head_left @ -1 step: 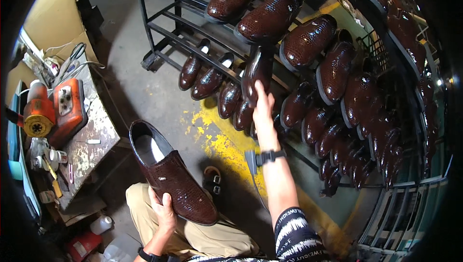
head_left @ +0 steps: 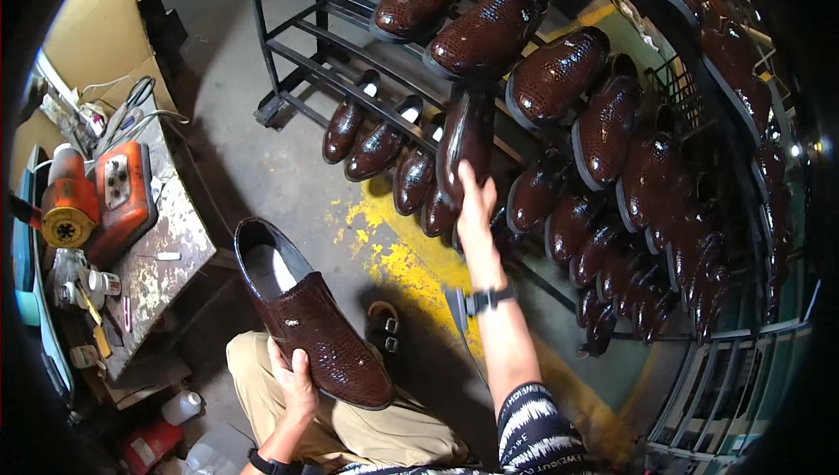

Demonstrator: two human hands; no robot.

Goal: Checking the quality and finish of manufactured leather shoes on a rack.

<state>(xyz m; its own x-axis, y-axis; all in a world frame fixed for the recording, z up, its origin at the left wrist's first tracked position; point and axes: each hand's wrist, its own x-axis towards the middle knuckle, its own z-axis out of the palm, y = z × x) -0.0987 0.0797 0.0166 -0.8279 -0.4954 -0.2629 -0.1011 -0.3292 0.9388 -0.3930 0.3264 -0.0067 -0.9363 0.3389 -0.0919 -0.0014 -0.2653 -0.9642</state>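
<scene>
My left hand [head_left: 295, 385] gripped a brown shoe [head_left: 310, 322], toe toward me. My right hand [head_left: 476, 204] clasped another shoe [head_left: 465, 138] hanging upright on the rack [head_left: 297, 55].

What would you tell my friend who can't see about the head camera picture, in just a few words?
A seated person's left hand holds a brown textured shoe over their lap, while their right hand reaches up to another brown shoe on a metal rack full of matching shoes. A cluttered workbench with an orange tool stands to the left.
</scene>
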